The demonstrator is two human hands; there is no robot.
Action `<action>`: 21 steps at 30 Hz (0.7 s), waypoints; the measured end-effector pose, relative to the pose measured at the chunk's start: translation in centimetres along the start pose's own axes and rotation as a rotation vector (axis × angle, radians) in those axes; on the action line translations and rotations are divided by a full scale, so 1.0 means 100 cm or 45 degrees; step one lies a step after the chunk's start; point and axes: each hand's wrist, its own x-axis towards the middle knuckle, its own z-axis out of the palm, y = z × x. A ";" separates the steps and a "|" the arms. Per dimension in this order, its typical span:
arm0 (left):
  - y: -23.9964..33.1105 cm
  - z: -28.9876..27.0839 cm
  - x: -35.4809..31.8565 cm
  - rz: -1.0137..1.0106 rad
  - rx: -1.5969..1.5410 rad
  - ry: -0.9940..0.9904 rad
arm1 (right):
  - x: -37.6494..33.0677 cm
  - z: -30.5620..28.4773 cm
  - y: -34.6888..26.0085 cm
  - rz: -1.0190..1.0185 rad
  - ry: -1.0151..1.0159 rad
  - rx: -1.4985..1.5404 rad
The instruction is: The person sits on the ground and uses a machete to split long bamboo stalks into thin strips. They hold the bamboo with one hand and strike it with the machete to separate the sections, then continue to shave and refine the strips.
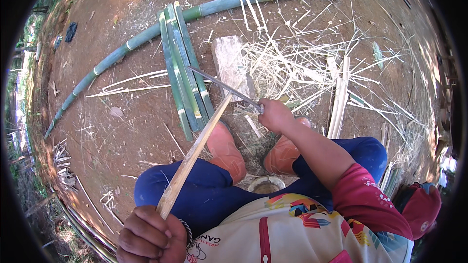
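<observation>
My left hand (151, 236) is closed around the near end of a pale split bamboo strip (192, 158), which slants up and away to the right. In my right hand (275, 116) is the handle of a long, narrow-bladed knife (219, 83), its tip pointing to the far left. The blade crosses the strip's far end; whether it is cutting in, I cannot tell. Under that crossing lies a worn wooden block (231, 63). Several green split bamboo pieces (187, 73) lie left of the block, the knife tip over them.
A long green bamboo pole (146, 34) curves across the far ground beneath the split pieces' ends. Pale shavings (287, 70) pile right of the block, beside whitish strips (340, 100). My orange boots (226, 151) flank the near ground. A red bag (423, 209) sits at right.
</observation>
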 end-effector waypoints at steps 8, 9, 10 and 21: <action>-0.002 0.009 0.002 0.007 0.030 -0.064 | 0.033 0.008 0.025 0.118 -0.003 -0.031; -0.001 0.011 -0.001 0.015 0.042 -0.064 | 0.044 0.011 0.033 0.121 -0.021 -0.051; -0.001 0.012 -0.002 0.018 0.050 -0.063 | 0.052 0.013 0.042 0.129 -0.040 -0.071; -0.011 0.008 0.011 0.006 -0.057 -0.114 | 0.038 0.010 0.042 0.101 -0.009 0.005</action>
